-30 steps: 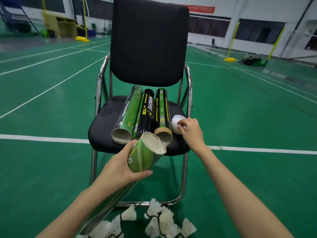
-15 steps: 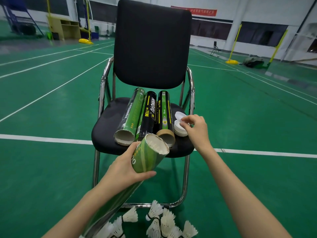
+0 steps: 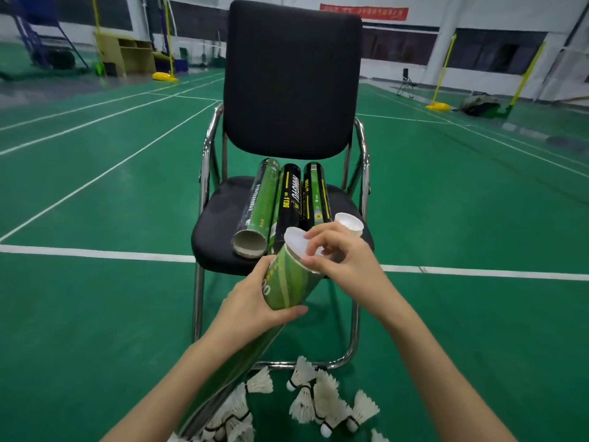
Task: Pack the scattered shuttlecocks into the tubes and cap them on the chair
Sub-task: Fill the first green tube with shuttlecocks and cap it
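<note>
Gripping a green shuttlecock tube [image 3: 287,282] near its top, the left hand [image 3: 251,306] tilts it toward the chair [image 3: 216,224]. Right hand [image 3: 344,255] fingers [image 3: 318,242] curl around a white cap [image 3: 298,242], pressing it onto the tube's mouth. Beyond the fingers, three tubes [image 3: 288,202] and another cap [image 3: 349,223] lie on the seat; below them, loose shuttlecocks [image 3: 318,400] litter the floor.

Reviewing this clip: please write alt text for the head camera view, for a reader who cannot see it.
A person's left hand grips a green tube while the right hand fits a white cap onto its open end. Behind, three tubes and another cap lie on a black chair; loose shuttlecocks lie on the green floor.
</note>
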Tool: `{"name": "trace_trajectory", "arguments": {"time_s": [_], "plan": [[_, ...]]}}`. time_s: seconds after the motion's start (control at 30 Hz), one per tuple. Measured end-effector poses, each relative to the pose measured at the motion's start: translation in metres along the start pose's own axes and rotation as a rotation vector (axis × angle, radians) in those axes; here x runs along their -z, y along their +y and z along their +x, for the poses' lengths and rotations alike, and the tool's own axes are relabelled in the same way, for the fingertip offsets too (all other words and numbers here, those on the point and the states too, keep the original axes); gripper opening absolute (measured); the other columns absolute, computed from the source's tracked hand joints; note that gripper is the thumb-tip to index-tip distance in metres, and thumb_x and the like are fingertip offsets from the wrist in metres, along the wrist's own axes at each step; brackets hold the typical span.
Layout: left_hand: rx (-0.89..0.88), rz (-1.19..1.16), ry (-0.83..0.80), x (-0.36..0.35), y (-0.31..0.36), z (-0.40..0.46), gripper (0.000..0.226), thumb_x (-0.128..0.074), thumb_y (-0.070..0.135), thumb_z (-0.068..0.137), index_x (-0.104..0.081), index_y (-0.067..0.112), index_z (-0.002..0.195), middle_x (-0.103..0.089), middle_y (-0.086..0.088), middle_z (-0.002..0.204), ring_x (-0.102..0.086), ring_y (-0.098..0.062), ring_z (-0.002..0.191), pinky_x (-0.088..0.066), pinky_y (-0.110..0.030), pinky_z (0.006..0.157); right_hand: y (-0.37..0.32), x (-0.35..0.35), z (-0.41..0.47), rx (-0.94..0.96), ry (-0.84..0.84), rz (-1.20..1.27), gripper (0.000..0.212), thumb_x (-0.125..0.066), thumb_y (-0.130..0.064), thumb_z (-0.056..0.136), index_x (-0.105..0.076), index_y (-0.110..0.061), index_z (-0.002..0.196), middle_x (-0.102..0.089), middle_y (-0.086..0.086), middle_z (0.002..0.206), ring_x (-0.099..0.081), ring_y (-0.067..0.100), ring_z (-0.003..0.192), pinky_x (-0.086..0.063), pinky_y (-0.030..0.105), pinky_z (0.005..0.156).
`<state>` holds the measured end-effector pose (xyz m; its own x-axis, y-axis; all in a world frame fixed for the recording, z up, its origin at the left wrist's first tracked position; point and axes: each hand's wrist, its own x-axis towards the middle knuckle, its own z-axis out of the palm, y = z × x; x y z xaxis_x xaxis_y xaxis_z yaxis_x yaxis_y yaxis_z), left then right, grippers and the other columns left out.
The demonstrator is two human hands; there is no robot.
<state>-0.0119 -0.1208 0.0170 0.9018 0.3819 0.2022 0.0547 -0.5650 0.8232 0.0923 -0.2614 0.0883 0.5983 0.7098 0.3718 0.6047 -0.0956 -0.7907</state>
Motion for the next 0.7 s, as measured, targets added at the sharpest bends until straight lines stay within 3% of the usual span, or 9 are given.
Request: {"name": "trace_trajectory", "arguments": {"time_s": [0.1, 0.23, 0.37, 0.47, 0.57, 0.7], "plan": [[0.004, 0.006, -0.001, 0.000, 0.001, 0.000, 0.074, -0.073, 0.066, 0.050, -0.036, 0.051, 0.113, -0.062, 0.023, 0.099, -0.060, -0.004, 0.093, -0.050, -0.040, 0.082, 0.003, 0.003, -0.002, -0.018, -0.035, -0.013, 0.013, -0.069, -0.012, 0.079, -0.059, -0.018, 0.072, -0.061, -0.019, 0.114, -0.052, -0.015, 0.091, -0.037, 0.010, 0.078], [0.021, 0.000, -0.016, -0.001, 0.003, 0.000, 0.074, -0.073, 0.066, 0.050, -0.036, 0.051, 0.112, -0.062, 0.023, 0.098, -0.059, -0.003, 0.093, -0.050, -0.041, 0.082, 0.006, 0.005, -0.005, -0.051, -0.114, 0.118, 0.015, -0.064, -0.010, 0.084, -0.055, -0.017, 0.074, -0.064, -0.004, 0.119, -0.054, -0.007, 0.112, -0.046, 0.025, 0.095], [0.037, -0.016, -0.001, -0.002, 0.002, 0.001, 0.076, -0.072, 0.068, 0.050, -0.036, 0.051, 0.114, -0.062, 0.023, 0.099, -0.059, -0.006, 0.095, -0.049, -0.040, 0.084, 0.010, 0.006, -0.007, -0.047, -0.125, 0.190, 0.011, -0.062, -0.012, 0.086, -0.054, -0.012, 0.079, -0.065, 0.005, 0.116, -0.056, 0.003, 0.115, -0.048, 0.043, 0.098], [0.035, -0.016, 0.001, -0.002, 0.004, 0.001, 0.074, -0.072, 0.067, 0.051, -0.036, 0.051, 0.113, -0.062, 0.022, 0.098, -0.059, -0.005, 0.094, -0.049, -0.041, 0.084, 0.011, 0.007, -0.010, -0.048, -0.117, 0.195, 0.005, -0.061, -0.013, 0.088, -0.061, -0.011, 0.093, -0.065, -0.001, 0.117, -0.058, 0.005, 0.114, -0.047, 0.042, 0.099], [0.030, -0.022, 0.013, -0.003, 0.006, 0.001, 0.074, -0.072, 0.066, 0.051, -0.037, 0.048, 0.114, -0.062, 0.022, 0.097, -0.059, -0.004, 0.093, -0.049, -0.041, 0.083, 0.009, 0.007, -0.014, -0.063, -0.127, 0.178, 0.023, -0.062, -0.014, 0.087, -0.065, -0.017, 0.109, -0.065, -0.006, 0.118, -0.057, 0.004, 0.113, -0.044, 0.037, 0.103], [0.031, -0.023, 0.008, -0.004, 0.008, 0.001, 0.074, -0.072, 0.066, 0.051, -0.038, 0.047, 0.114, -0.063, 0.021, 0.097, -0.060, -0.004, 0.093, -0.050, -0.042, 0.082, 0.010, 0.007, -0.018, -0.076, -0.124, 0.093, 0.042, -0.072, -0.013, 0.077, -0.064, -0.024, 0.116, -0.063, -0.015, 0.118, -0.053, -0.005, 0.114, -0.039, 0.021, 0.103]]}}
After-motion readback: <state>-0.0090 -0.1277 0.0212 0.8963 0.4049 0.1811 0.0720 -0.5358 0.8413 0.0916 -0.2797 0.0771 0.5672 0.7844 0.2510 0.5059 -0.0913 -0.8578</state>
